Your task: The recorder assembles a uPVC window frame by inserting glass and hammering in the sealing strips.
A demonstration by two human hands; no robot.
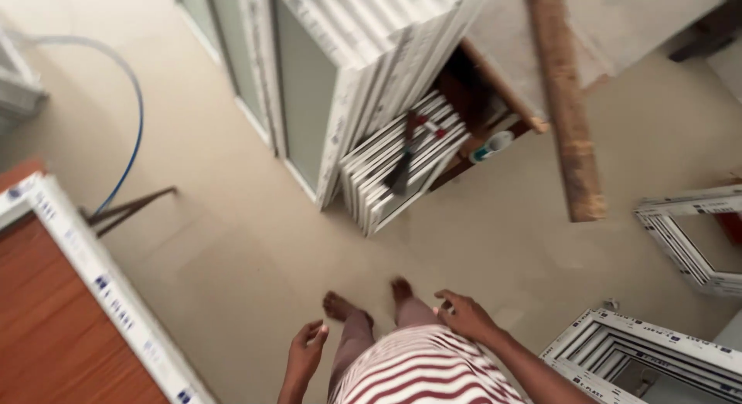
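Both of your hands are empty: the left hand (306, 351) hangs by your hip with the fingers loosely curled, and the right hand (464, 315) is half spread beside your striped shirt (421, 371), holding nothing. Nearest to them, by your right forearm on the floor (255, 249), lies a white window frame (645, 354); a second white frame (688, 234) lies further out to the right. These profiles look stiff and fairly light but awkward, so you would do best to take one by two opposite rails, not a corner (the smooth plastic may be slippery). Ahead of your bare feet (367, 300), a stack of white profile strips (402, 160) leans inside the open base of a workbench (495, 102), with a dark-handled tool (410, 153) lying on top and a small white roll (492, 145) beside it. Glazed panels (305, 87) stand upright against the bench; treat them as heavy and fragile. A wooden plank (568, 102) slants overhead, and a blue hose (135, 110) curves at left.
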